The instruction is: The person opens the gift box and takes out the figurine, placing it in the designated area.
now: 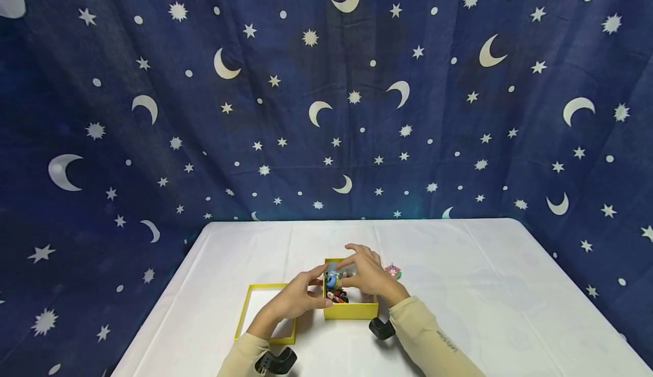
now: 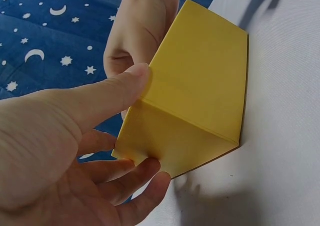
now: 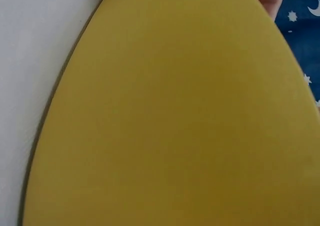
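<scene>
An open yellow box (image 1: pixel 351 311) stands on the table with several small toy figures inside, among them a blue figurine (image 1: pixel 331 279) and a dark red and black figure (image 1: pixel 336 296). My left hand (image 1: pixel 295 296) is at the box's left side. In the left wrist view its thumb touches the rim near a corner, and its fingertips rest against the outer wall. Reaching in over the right wall, my right hand (image 1: pixel 368 274) has thumb and index finger about the blue figurine and seems to pinch it. The right wrist view shows mostly the box's yellow wall (image 3: pixel 170 110), hiding the right fingers.
A shallow yellow-rimmed lid (image 1: pixel 247 310) with a white inside lies left of the box, partly under my left forearm. A small pink and green figure (image 1: pixel 393 271) lies beyond my right wrist. Behind the white-covered table (image 1: pixel 469 303) hangs a dark blue curtain (image 1: pixel 285 110).
</scene>
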Motion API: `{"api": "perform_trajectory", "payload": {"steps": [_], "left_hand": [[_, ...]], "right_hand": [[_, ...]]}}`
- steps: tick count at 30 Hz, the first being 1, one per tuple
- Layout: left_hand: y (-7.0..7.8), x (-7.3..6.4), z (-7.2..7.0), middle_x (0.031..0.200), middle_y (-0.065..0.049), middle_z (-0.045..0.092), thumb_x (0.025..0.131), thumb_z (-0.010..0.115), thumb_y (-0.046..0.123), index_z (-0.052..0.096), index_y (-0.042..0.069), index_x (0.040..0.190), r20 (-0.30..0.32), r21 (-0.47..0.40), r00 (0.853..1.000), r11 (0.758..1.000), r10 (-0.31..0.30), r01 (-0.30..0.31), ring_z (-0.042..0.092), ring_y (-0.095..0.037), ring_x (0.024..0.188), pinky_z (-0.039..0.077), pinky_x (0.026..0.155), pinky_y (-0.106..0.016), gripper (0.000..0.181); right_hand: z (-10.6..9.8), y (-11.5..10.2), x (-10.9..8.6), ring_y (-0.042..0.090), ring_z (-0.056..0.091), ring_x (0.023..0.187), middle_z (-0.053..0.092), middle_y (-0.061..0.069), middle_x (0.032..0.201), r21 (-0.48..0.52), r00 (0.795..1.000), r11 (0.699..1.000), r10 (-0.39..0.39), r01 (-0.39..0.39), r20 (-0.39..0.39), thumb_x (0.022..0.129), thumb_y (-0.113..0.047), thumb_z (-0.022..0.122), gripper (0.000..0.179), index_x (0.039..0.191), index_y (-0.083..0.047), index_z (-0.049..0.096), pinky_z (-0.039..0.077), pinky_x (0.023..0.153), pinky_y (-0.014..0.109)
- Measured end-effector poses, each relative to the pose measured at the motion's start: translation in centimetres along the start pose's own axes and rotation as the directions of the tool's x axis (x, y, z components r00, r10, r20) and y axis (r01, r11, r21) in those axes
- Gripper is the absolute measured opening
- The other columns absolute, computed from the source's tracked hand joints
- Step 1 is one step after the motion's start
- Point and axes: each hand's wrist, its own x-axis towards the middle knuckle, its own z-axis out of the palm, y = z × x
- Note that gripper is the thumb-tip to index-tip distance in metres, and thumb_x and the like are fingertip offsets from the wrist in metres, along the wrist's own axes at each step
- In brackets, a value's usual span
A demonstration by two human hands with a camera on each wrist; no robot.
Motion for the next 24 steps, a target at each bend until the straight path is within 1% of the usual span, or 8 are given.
{"api": "perform_trajectory", "payload": {"steps": [6,11,14,19,24], "left_hand": [[0.1,0.0,0.1,0.164,-0.018,0.032,0.091,0.077,0.019,0.031,0.001,0.158,0.001,-0.003,1.000,1.000,0.000,0.000,0.049,-0.041,0.139,0.056,0.103,-0.046,0.083],[0.2,0.0,0.2,0.164,-0.018,0.033,0.090,0.077,0.019,0.032,0.001,0.157,-0.009,0.011,1.000,1.000,-0.006,0.007,0.049,-0.041,0.138,0.056,0.103,-0.045,0.083],[0.2,-0.1,0.2,0.164,-0.018,0.034,0.090,0.077,0.018,0.032,0.001,0.157,-0.010,0.012,1.000,1.000,-0.009,0.009,0.050,-0.040,0.138,0.056,0.102,-0.045,0.083],[0.1,-0.1,0.2,0.164,-0.019,0.033,0.091,0.077,0.018,0.031,0.000,0.157,-0.009,0.003,1.000,1.000,-0.008,0.008,0.049,-0.041,0.139,0.056,0.103,-0.047,0.083],[0.1,0.0,0.2,0.164,-0.019,0.032,0.091,0.077,0.019,0.031,0.001,0.157,-0.009,-0.004,1.000,1.000,-0.014,0.014,0.048,-0.042,0.139,0.055,0.104,-0.048,0.083]], "right_hand": [[0.4,-0.3,0.2,0.043,0.035,0.144,0.049,0.016,0.152,-0.086,1.000,0.996,-0.020,0.018,-0.015,0.075,-0.024,0.090,0.022,0.095,-0.021,0.082,0.022,0.116,0.070],[1.0,-0.4,0.3,0.043,0.038,0.142,0.052,0.013,0.151,-0.183,0.999,0.983,-0.029,0.025,-0.024,0.074,-0.029,0.091,0.020,0.091,-0.025,0.082,0.023,0.117,0.067],[1.2,-0.6,0.3,0.041,0.040,0.141,0.053,0.012,0.150,-0.223,0.999,0.975,-0.034,0.026,-0.033,0.073,-0.030,0.091,0.020,0.090,-0.025,0.082,0.024,0.117,0.065],[1.5,-0.6,0.4,0.039,0.042,0.139,0.055,0.011,0.148,-0.256,0.998,0.966,-0.040,0.028,-0.042,0.073,-0.031,0.090,0.020,0.090,-0.025,0.082,0.024,0.117,0.066],[1.5,-0.6,0.3,0.039,0.043,0.138,0.057,0.010,0.147,-0.263,0.998,0.964,-0.049,0.037,-0.037,0.075,-0.030,0.090,0.018,0.090,-0.025,0.082,0.024,0.117,0.067]]}}
